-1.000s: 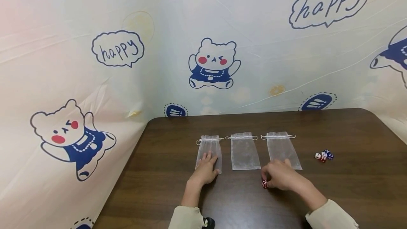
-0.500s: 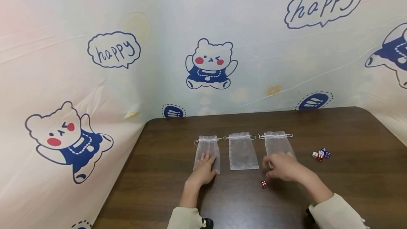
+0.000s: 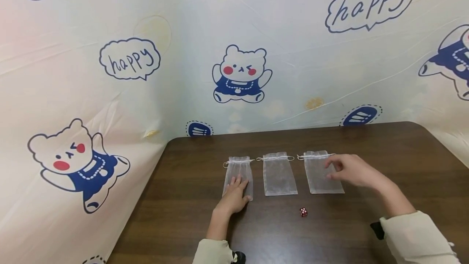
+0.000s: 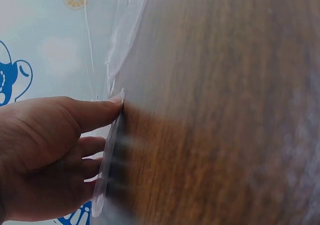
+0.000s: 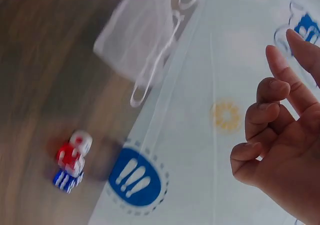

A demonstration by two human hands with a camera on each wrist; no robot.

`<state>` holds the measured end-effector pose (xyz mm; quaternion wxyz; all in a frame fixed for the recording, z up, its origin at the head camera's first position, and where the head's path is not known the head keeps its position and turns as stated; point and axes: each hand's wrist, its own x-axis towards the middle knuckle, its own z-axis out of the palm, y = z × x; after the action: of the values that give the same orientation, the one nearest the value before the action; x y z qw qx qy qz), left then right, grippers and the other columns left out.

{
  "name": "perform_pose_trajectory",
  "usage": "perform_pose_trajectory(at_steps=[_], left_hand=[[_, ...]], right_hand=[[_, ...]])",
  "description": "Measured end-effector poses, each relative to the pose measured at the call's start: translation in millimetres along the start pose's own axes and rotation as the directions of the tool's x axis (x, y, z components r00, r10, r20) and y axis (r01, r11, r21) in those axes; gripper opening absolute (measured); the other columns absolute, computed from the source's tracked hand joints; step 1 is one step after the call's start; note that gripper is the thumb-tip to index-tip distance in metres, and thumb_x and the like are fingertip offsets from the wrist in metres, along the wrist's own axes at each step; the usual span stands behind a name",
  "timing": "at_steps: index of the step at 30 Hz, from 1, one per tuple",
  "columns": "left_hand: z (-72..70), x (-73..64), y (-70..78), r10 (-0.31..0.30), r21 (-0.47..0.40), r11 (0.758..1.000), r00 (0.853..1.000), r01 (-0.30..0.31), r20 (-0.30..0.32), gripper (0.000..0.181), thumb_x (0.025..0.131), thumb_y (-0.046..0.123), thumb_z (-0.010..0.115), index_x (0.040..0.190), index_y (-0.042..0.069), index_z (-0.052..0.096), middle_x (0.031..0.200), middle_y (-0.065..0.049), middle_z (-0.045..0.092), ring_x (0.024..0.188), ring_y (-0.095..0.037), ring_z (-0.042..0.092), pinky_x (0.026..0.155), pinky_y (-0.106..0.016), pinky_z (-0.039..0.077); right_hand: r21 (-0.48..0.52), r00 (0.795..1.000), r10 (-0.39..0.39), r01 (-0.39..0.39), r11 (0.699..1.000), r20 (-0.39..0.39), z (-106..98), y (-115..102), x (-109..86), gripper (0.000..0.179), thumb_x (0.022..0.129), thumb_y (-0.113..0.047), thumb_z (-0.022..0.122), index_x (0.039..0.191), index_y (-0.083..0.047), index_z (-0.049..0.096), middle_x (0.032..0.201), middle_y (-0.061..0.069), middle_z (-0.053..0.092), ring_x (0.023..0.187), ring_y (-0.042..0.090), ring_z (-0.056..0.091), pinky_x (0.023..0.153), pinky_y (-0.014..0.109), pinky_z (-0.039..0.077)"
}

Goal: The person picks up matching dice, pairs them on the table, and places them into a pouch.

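Note:
Three sheer white drawstring bags lie side by side on the dark wooden table. My left hand (image 3: 234, 196) rests with spread fingers on the left bag (image 3: 239, 168); in the left wrist view its thumb (image 4: 100, 114) touches the bag's edge. My right hand (image 3: 349, 168) is over the right bag (image 3: 318, 178), fingers loosely bent and holding nothing. The middle bag (image 3: 280, 178) lies untouched between them. A single red die (image 3: 303, 212) sits nearer the front. A small cluster of red, white and blue dice (image 5: 71, 157) shows in the right wrist view, hidden behind my right arm in the head view.
The table (image 3: 176, 215) has rounded far corners. A pale fabric backdrop (image 3: 176, 72) printed with cartoon bears rises behind it and along its left side. White drawstring loops (image 3: 291, 158) stick out at the sides of the bags' tops.
My right hand has let go of the red die, leaving it on the table, and moved up and to the right over the right bag. The left hand stays in place.

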<state>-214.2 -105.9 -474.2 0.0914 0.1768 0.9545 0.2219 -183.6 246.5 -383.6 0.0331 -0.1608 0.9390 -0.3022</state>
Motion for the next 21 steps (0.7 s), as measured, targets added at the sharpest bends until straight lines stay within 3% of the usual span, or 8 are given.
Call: perform_pose_trajectory(at_steps=[8,16,21], left_hand=[[-0.2,-0.9,-0.9,-0.012,-0.008,1.000,1.000,0.012,0.009,0.054,0.087,0.017,0.063,0.135,0.000,0.043,0.145,-0.027,0.024,0.135,-0.041,0.015,0.106,-0.052,0.015],[-0.3,-1.1,-0.2,-0.005,-0.005,1.000,1.000,0.005,0.008,0.054,0.088,0.017,0.062,0.136,0.000,0.043,0.145,-0.027,0.024,0.135,-0.040,0.015,0.106,-0.052,0.016],[-0.2,-1.0,0.3,-0.005,-0.009,1.000,1.000,0.005,0.007,0.054,0.088,0.017,0.062,0.135,0.000,0.044,0.145,-0.027,0.024,0.135,-0.040,0.015,0.106,-0.052,0.016]], right_hand=[[0.006,0.998,0.069,-0.069,0.998,-0.001,-22,33,-8.1,0.029,0.082,-0.020,0.069,0.105,-0.004,0.062,0.066,-0.001,0.038,0.053,0.012,0.036,0.049,0.028,0.030],[0.016,0.990,0.137,-0.137,0.990,0.024,-23,67,-14.2,0.034,0.084,-0.021,0.067,0.107,0.002,0.060,0.067,0.000,0.039,0.057,0.015,0.039,0.051,0.030,0.032],[-0.026,0.983,0.180,-0.179,0.984,0.027,-25,86,-18.7,0.034,0.084,-0.020,0.066,0.105,0.005,0.060,0.073,0.005,0.050,0.064,0.018,0.045,0.055,0.032,0.037]])
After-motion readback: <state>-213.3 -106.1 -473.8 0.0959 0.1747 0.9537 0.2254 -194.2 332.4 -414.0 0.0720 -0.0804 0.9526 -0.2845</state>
